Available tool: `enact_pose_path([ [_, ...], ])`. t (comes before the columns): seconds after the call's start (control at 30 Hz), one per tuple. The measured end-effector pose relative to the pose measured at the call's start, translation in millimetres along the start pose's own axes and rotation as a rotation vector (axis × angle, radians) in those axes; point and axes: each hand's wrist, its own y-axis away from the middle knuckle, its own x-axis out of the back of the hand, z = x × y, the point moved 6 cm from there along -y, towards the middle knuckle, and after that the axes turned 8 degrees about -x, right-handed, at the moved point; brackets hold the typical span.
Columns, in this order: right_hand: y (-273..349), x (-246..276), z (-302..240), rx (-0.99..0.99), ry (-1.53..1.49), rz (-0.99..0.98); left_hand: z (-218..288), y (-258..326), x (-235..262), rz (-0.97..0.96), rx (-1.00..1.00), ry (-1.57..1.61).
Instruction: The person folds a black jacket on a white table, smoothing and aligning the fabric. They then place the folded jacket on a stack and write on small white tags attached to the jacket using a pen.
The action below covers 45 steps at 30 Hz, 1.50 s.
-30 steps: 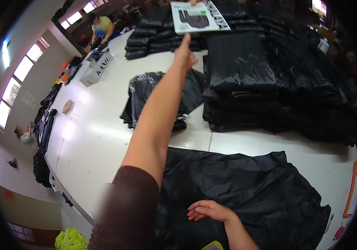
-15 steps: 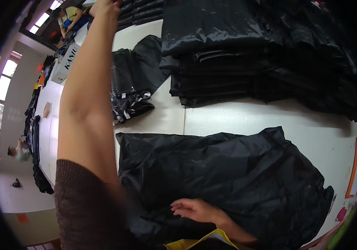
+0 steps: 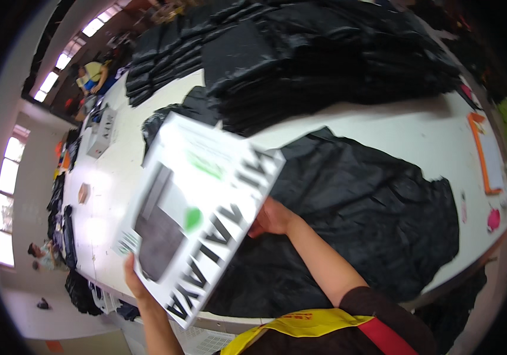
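Observation:
A white printed box [image 3: 218, 207], flat and blurred by motion, is held tilted in front of me. On its face are dark lettering, green marks and a picture of something dark. My left hand [image 3: 133, 278] grips its lower left edge, thumb on the front and the other fingers hidden behind. At the opposite edge my right hand [image 3: 270, 219] holds the box, with its fingertips partly out of sight. Beneath and to the right of the box, a black shiny garment or cloth piece [image 3: 372, 201] lies spread and wrinkled on the white table [image 3: 360, 121].
Tall stacks of folded black pieces [image 3: 336, 53] fill the table's far side. Farther left stand a grey-white carton [image 3: 102, 133] and a small tan block [image 3: 84, 193]. An orange-edged board [image 3: 485, 154] lies at the right edge. Another person [image 3: 92, 78] works at the far left.
My left arm, stretched far forward before, is drawn back with the white box in hand. My right hand has risen from the black cloth to the box. The view has shifted.

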Motion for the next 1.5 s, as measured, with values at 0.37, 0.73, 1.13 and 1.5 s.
enact_pose_path([
  [0.37,179.7,-79.5,19.4,-0.027,0.47,0.282,-80.0,82.7,-27.9,-0.213,0.156,-0.085],
  [0.73,467.8,-117.2,-14.2,0.901,0.56,0.844,-147.1,125.7,-129.4,-0.583,0.308,-0.15],
  [1.13,728.4,44.3,-120.5,1.476,0.124,1.19,-176.8,158.9,-36.7,-0.225,0.297,-0.665],
  [1.5,839.8,90.7,-137.6,1.113,1.024,2.059,-148.8,160.2,-52.6,-0.273,-0.331,-1.199],
])
